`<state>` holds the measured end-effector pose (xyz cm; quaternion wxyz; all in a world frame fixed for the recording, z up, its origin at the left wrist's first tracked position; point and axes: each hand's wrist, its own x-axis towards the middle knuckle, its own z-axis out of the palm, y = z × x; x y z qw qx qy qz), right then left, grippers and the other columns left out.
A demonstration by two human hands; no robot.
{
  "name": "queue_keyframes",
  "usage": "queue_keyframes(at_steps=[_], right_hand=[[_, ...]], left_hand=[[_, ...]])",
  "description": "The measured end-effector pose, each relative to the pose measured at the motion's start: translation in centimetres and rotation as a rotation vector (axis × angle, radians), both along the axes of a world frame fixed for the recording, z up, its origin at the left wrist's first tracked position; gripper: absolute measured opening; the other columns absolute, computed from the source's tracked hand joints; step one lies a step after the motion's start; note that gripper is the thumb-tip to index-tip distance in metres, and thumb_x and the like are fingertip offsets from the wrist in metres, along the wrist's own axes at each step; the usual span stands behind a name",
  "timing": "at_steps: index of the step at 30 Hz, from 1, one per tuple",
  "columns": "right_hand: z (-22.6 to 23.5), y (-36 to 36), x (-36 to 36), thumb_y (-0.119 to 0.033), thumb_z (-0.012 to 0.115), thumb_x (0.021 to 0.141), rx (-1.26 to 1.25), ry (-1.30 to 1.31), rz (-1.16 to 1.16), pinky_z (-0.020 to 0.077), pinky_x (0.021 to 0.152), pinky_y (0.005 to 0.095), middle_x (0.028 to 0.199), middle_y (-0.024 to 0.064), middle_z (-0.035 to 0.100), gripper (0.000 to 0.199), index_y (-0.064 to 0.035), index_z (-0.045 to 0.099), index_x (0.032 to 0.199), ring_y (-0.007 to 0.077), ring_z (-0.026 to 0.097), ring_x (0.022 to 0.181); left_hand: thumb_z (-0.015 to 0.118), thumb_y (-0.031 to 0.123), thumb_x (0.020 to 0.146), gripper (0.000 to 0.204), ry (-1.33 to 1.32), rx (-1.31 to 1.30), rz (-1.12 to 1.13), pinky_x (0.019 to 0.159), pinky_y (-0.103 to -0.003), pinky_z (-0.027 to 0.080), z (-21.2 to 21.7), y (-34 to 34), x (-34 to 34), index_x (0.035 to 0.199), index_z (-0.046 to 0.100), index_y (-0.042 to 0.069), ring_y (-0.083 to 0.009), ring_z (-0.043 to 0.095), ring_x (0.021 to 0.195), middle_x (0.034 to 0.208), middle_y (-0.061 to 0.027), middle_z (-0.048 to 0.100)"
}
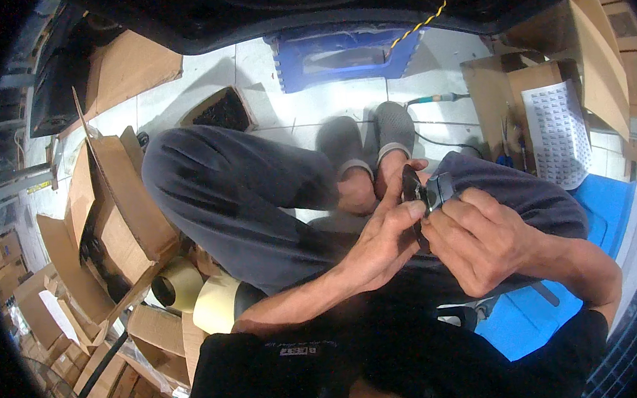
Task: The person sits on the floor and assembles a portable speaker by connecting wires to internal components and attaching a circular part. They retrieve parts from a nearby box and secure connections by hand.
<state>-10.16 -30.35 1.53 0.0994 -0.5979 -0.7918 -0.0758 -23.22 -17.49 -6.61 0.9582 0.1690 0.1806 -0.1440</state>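
Note:
I sit with my legs in grey trousers (243,197) crossed in front of me. Between both hands I hold a small black part (417,191) with a grey piece at its right side. My left hand (385,235) grips it from the left, thumb on top. My right hand (479,239) pinches its right side with the fingertips. The lower half of the part is hidden behind my fingers.
Open cardboard boxes (121,207) stand at my left, with rolls of yellowish tape (179,285) beside my knee. A blue plastic stool (344,55) lies ahead on the white tiled floor. At right stand more cartons, a printed label sheet (556,131) and a blue bin (603,206).

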Motion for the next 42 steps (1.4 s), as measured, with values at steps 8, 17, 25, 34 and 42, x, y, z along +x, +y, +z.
queue_keyframes(at_steps=[8, 17, 25, 34, 42], right_hand=[[-0.3, 0.7, 0.1, -0.019, 0.073, 0.074, 0.009, 0.141, -0.156, 0.0504, 0.085, 0.042, 0.099, 0.0143, 0.068, 0.034, 0.0048, 0.072, 0.098, 0.0286, 0.064, 0.094], [1.5, 1.5, 1.0, -0.032, 0.086, 0.076, -0.217, 0.637, -0.389, 0.0488, 0.102, 0.0463, 0.136, 0.0224, 0.056, 0.076, 0.0068, 0.055, 0.134, 0.039, 0.059, 0.116], [2.5, 4.3, 1.5, -0.03, 0.077, 0.088, -0.425, 0.781, -0.449, 0.0505, 0.1, 0.0487, 0.132, 0.0283, 0.056, 0.072, 0.005, 0.046, 0.143, 0.0452, 0.059, 0.119], [3.7, 19.0, 13.1, -0.02, 0.065, 0.088, -0.205, 0.3, -0.541, 0.0427, 0.11, 0.0422, 0.134, 0.0268, 0.06, 0.061, -0.0054, 0.051, 0.146, 0.0405, 0.058, 0.125], [-1.0, 25.0, 19.0, -0.018, 0.061, 0.086, -0.536, 0.277, -0.533, 0.0429, 0.111, 0.0401, 0.137, 0.0297, 0.058, 0.063, -0.0069, 0.049, 0.148, 0.0393, 0.058, 0.126]], left_hand=[[0.052, 0.032, 0.096, 0.06, -0.028, 0.027, 0.143, 0.091, -0.037, 0.046, -0.1, 0.5, 0.4, 0.151, 0.03, 0.022, -0.0163, 0.046, 0.109, 0.12, -0.0043, 0.042], [0.058, 0.057, 0.087, 0.083, -0.02, -0.002, 0.184, 0.108, -0.048, 0.046, -0.6, 2.4, -0.5, 0.153, 0.036, 0.012, -0.0285, 0.055, 0.13, 0.145, -0.0123, 0.052], [0.048, 0.067, 0.093, 0.081, -0.1, -0.128, 0.206, 0.111, -0.055, 0.041, 0.1, 3.3, 0.5, 0.155, 0.038, 0.016, -0.03, 0.048, 0.138, 0.152, -0.0109, 0.048], [0.04, 0.065, 0.101, 0.084, -0.189, 0.118, 0.321, 0.116, -0.057, 0.035, -0.8, 4.7, -0.2, 0.161, 0.022, 0.01, -0.04, 0.03, 0.149, 0.164, -0.0197, 0.025], [0.038, 0.061, 0.103, 0.078, -0.224, 0.174, 0.296, 0.116, -0.054, 0.033, -1.8, 5.2, -2.2, 0.161, 0.025, 0.011, -0.0382, 0.032, 0.148, 0.166, -0.0174, 0.024]])
